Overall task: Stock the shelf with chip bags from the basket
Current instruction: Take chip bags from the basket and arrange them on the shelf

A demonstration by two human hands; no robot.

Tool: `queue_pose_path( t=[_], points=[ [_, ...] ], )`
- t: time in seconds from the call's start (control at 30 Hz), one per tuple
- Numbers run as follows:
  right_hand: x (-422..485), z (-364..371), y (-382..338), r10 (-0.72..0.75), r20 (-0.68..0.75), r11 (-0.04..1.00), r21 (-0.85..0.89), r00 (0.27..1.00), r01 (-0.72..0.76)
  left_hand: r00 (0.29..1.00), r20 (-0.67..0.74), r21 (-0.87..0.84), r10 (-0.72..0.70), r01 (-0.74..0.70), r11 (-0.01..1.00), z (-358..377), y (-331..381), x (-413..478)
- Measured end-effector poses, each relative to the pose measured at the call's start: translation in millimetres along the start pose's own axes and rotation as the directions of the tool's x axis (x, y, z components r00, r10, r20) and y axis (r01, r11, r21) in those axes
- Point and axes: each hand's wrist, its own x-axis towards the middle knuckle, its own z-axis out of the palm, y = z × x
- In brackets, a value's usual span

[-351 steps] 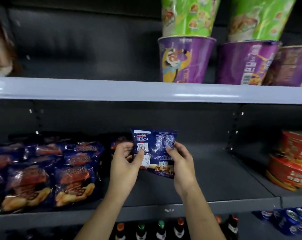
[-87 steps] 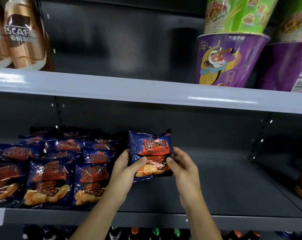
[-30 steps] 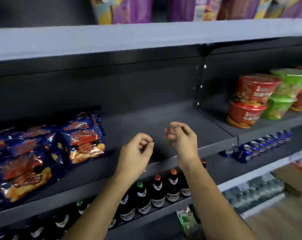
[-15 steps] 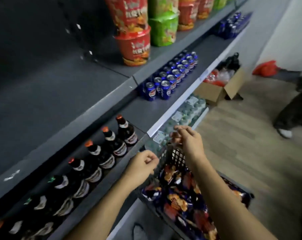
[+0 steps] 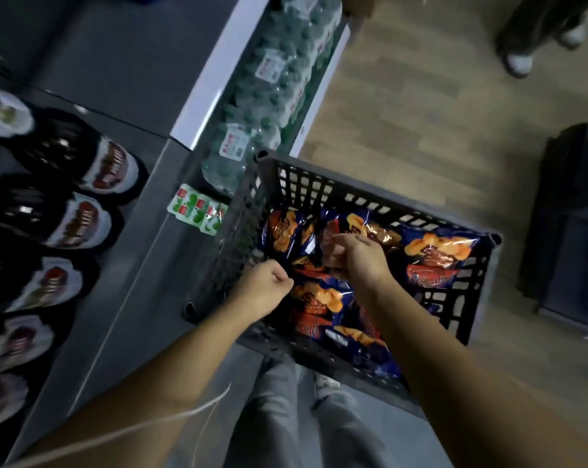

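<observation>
right grip (image 5: 360, 261) is down in the basket (image 5: 380, 201), fingers loose and spread, holding nothing, right over the chip bags (image 5: 437, 255) piled flat inside. nearest bag (image 5: 370, 228) lies just past its fingertips, too crumpled to call its long axis. left grip (image 5: 262, 288) is an empty fist by the near-left rim, so the right one's closer imo.

Shop; shelves (image 5: 117, 62) of bottled drinks (image 5: 79, 224), shrink-wrapped water packs (image 5: 275, 72), wood floor (image 5: 404, 113)
</observation>
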Motion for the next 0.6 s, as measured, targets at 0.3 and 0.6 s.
queue_pose_path(
  t=[0.3, 0.6],
  points=[
    [81.4, 31.3, 48.0, 0.211, -0.046, 0.975, 0.085, 0.976, -0.207, 0.993, -0.095, 0.123, 0.065, -0.053, 0.991, 35.3, -29.0, 116.5],
    [100.2, 22.9, 66.2, 0.214, -0.153, 0.973, 0.122, 0.965, -0.196, 0.979, -0.044, 0.441, 0.200, -0.161, 0.883, 63.3, -18.8, 154.6]
  ],
)
